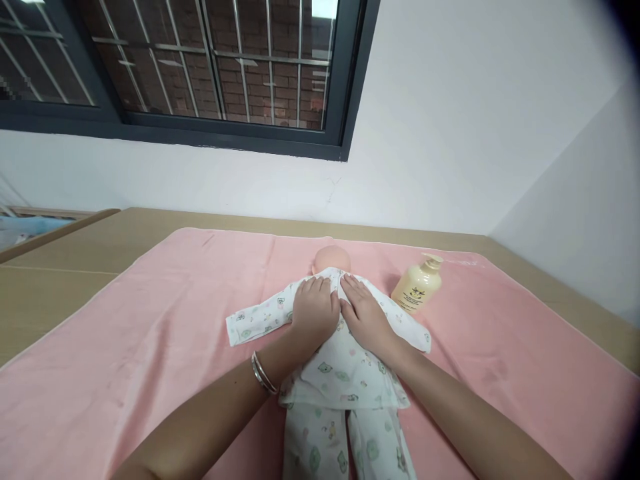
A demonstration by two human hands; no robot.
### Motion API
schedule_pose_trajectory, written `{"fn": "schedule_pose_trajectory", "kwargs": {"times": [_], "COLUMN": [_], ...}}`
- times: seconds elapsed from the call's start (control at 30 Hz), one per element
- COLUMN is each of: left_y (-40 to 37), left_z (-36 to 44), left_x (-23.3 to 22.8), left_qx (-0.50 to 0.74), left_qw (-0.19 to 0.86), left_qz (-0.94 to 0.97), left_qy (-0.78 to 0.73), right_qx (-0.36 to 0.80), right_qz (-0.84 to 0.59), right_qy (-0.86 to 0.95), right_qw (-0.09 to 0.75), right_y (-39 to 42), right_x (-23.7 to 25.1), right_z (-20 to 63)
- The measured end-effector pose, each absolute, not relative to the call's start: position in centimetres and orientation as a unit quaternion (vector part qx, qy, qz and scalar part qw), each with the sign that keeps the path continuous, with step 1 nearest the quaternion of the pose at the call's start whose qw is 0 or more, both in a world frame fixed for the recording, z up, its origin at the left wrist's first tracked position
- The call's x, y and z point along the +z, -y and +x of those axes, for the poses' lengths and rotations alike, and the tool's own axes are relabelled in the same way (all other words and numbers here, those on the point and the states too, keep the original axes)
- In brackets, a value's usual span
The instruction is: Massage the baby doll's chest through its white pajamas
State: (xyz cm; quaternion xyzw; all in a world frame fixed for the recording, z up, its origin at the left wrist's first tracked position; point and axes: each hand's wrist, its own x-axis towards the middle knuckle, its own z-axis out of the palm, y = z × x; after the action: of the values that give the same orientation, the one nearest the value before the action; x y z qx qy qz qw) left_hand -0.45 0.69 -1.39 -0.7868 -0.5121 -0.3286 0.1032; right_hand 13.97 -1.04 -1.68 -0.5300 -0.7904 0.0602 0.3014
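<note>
A baby doll (pixel 333 259) lies stretched out on a pink mat, its head toward the wall and its arms spread to the sides. It wears a white pyjama top (pixel 343 380) and matching trousers (pixel 320 440), both with a small green print. Flat on the upper part of the top rests my left hand (pixel 315 308), fingers together and pointing toward the doll's head. Beside it, my right hand (pixel 365 313) lies flat on the other half, fingers extended. The two thumbs nearly meet at the middle. Neither hand grips anything.
A cream pump bottle (pixel 417 283) leans or lies near the doll's sleeve on the right. The pink mat (pixel 190 320) covers most of a wooden table (pixel 85 250). Behind it rises a white wall (pixel 430 133) with a dark-framed barred window (pixel 345 87).
</note>
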Motion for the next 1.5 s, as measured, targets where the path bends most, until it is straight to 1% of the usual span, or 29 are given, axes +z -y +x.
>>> {"fn": "schedule_pose_trajectory", "kwargs": {"times": [0.17,0.23,0.4,0.5,0.63,0.77,0.87,1.0,1.1,1.2,1.33,1.5], "left_y": [-0.2,0.0,0.5,0.4,-0.6,-1.9,-2.2,-1.5,-0.1,1.7,3.0,1.2], "left_z": [-0.4,-0.4,-0.2,-0.3,-0.8,-1.2,-1.4,-1.3,-0.9,-0.2,0.3,-0.3], "left_x": [-1.2,-1.3,-1.4,-1.4,-1.4,-1.6,-1.8,-1.6,-1.0,-0.7,-1.0,-1.5], "left_qx": [-0.292,-0.277,-0.325,-0.353,-0.374,-0.346,-0.333,-0.329,-0.323,-0.294,-0.266,-0.277], "left_qw": [0.172,0.185,0.182,0.162,0.084,0.019,-0.003,0.014,0.060,0.103,0.105,0.045], "left_qz": [-0.818,-0.824,-0.793,-0.785,-0.781,-0.792,-0.797,-0.813,-0.809,-0.800,-0.799,-0.784], "left_qy": [0.464,0.458,0.481,0.483,0.493,0.503,0.503,0.480,0.487,0.513,0.529,0.554], "right_qx": [0.066,0.081,0.121,0.098,0.061,0.012,0.008,0.056,0.100,0.109,0.076,0.063], "right_qz": [-0.534,-0.535,-0.522,-0.529,-0.546,-0.568,-0.552,-0.535,-0.511,-0.492,-0.536,-0.603], "right_qy": [0.789,0.791,0.805,0.807,0.804,0.792,0.801,0.796,0.797,0.805,0.787,0.761], "right_qw": [0.296,0.287,0.255,0.244,0.227,0.222,0.231,0.277,0.305,0.314,0.295,0.230], "right_y": [1.1,0.9,0.3,0.2,1.3,4.0,5.3,3.4,0.8,-0.6,-0.1,2.0], "right_x": [-1.6,-1.4,-0.9,-0.7,-0.7,-0.6,-0.5,-0.7,-0.9,-1.2,-1.2,-0.5], "right_z": [13.9,14.2,15.0,14.8,13.5,11.7,11.1,12.4,14.0,15.1,14.9,13.4]}}
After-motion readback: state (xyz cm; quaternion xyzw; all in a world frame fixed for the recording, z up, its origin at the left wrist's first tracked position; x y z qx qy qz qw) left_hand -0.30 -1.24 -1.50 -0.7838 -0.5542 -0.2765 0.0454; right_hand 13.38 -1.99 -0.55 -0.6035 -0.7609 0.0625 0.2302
